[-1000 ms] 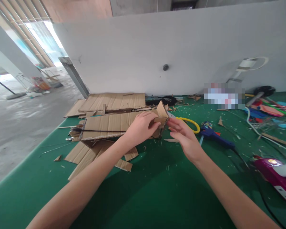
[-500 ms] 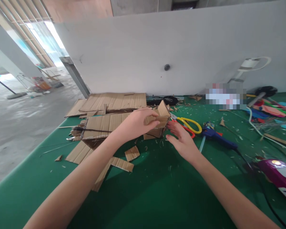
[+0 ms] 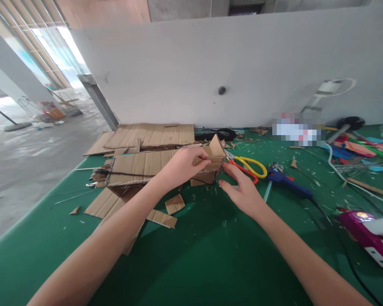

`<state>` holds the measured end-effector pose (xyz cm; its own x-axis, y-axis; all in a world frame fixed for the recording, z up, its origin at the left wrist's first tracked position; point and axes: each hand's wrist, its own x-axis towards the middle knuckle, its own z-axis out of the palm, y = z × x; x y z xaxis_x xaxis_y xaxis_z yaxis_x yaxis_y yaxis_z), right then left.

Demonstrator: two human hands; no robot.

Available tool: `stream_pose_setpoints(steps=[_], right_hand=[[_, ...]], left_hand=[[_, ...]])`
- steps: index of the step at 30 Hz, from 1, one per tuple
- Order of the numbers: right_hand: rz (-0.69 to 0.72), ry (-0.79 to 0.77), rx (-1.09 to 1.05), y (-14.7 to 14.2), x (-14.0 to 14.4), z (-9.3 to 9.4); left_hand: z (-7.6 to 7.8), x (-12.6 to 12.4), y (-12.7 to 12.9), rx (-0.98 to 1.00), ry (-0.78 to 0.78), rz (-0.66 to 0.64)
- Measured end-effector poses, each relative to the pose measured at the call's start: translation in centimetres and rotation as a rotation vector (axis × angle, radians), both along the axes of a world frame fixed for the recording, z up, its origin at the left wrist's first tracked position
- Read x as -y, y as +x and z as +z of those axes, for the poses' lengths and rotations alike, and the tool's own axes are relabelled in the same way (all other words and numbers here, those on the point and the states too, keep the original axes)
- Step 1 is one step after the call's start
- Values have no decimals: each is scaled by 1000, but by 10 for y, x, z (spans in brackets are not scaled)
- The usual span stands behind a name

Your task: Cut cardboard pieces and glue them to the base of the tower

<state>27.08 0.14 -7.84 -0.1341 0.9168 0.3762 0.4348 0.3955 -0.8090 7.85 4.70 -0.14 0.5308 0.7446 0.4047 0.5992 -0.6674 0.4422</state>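
Note:
A long folded cardboard structure (image 3: 143,162) lies across the green table, with a black cord along its near side and an upright flap at its right end. My left hand (image 3: 187,165) reaches over its right part, thumb and fingers curled on the cardboard there; some fingertips are hidden. Beside that right end is my right hand (image 3: 242,189), thumb apart from the fingers. Its fingertips are close to the end face, and I cannot tell whether they touch. Just behind this hand lie scissors (image 3: 253,165) with yellow and red handles.
To the right are a blue glue gun (image 3: 289,183) with a cord and a purple power strip (image 3: 365,238). Cardboard scraps (image 3: 175,204) lie in front of the structure, and flat cardboard sheets (image 3: 153,134) behind it. A white panel (image 3: 178,72) stands along the back edge.
The view has shifted slightly. My left hand stays on the cardboard, its fingers drawn in a little; my right hand's fingers have barely moved beside the end.

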Motion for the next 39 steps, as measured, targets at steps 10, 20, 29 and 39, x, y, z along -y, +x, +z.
stream_pose_setpoints(steps=[10,20,29,39], right_hand=[[9,-35,19,0,3,3],[-9,-79,-26,-2,2,2],[-23,-172,-114,-2,2,-1],[-83,-116,-483,6,-5,2]], left_hand=[[0,3,1,17,-23,3],[7,4,-2,-162,-2,-42],[16,-11,-49,-674,-55,104],[21,-7,-55,-702,55,95]])
